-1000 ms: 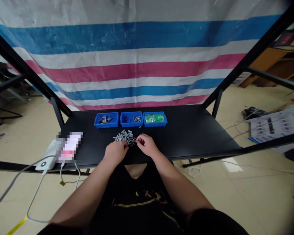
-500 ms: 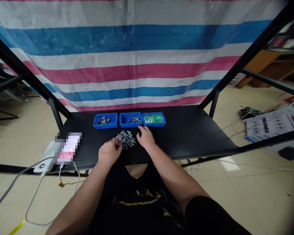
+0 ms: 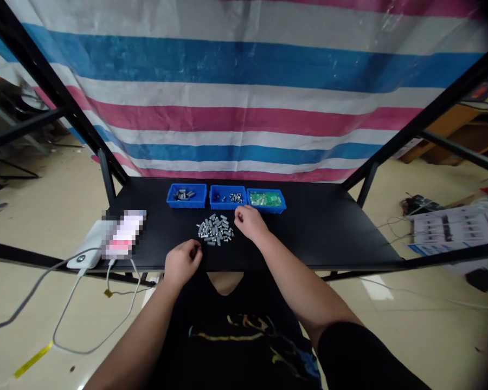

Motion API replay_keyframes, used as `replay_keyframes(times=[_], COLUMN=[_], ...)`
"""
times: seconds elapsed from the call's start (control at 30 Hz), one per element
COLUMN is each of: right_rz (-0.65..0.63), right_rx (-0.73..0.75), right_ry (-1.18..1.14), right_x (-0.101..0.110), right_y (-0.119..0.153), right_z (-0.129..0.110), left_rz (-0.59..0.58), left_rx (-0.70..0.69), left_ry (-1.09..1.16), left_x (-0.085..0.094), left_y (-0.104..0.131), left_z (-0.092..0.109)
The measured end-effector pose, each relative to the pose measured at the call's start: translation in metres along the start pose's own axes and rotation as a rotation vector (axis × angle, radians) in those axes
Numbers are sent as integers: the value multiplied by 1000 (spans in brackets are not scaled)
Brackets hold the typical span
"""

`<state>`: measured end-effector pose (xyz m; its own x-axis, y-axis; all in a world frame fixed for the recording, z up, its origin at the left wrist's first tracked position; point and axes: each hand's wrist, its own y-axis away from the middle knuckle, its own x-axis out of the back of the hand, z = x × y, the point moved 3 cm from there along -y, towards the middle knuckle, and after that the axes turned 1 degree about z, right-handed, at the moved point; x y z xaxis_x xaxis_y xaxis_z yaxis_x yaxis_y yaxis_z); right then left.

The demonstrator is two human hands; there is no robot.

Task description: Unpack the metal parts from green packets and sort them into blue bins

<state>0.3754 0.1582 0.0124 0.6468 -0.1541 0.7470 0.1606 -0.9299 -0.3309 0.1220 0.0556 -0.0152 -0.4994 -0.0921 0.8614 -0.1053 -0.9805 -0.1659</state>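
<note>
A loose pile of small grey cylindrical parts with shiny metal bits (image 3: pixel 216 231) lies on the black tabletop between my hands. Just left of and nearer than the pile, my left hand (image 3: pixel 183 261) rests low over the table with its fingers curled in; anything inside them is hidden. My right hand (image 3: pixel 251 222) is to the right of the pile, in front of the middle blue bin (image 3: pixel 226 206) and the right blue bin (image 3: pixel 270 209). Its fingers are drawn together, and I cannot make out what they hold. Small metal parts lie in the middle bin, green circuit boards (image 3: pixel 265 199) in the right one.
The left blue bin (image 3: pixel 187 204) holds dark grey parts. On the table's left side are a blurred-out phone (image 3: pixel 125 234) and a white power bank (image 3: pixel 90 246) with cables. A striped sheet (image 3: pixel 236 119) hangs behind, between black frame posts (image 3: pixel 364 184).
My left hand has drawn back from the pile's edge toward the table's front. My right hand's fingers have closed together near the bins. The view has shifted slightly.
</note>
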Motion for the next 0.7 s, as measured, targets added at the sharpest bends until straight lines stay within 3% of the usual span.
replay_keyframes(times=[0.1, 0.17, 0.3, 0.47, 0.7], right_rz=[247, 301, 222, 179, 206], right_rx=[36, 13, 13, -22, -63], right_ry=[-171, -175, -70, -62, -175], right_x=[10, 10, -3, -13, -19], right_y=[-9, -7, 15, 41, 50], right_z=[-14, -18, -16, 6, 22], left_rz=[78, 117, 121, 62, 4], left_rx=[35, 50, 42, 77, 99], left_ry=[56, 83, 50, -32, -106], left_x=[-2, -2, 1, 4, 9], left_y=[-2, -5, -15, -25, -34], left_z=[-5, -7, -6, -2, 8])
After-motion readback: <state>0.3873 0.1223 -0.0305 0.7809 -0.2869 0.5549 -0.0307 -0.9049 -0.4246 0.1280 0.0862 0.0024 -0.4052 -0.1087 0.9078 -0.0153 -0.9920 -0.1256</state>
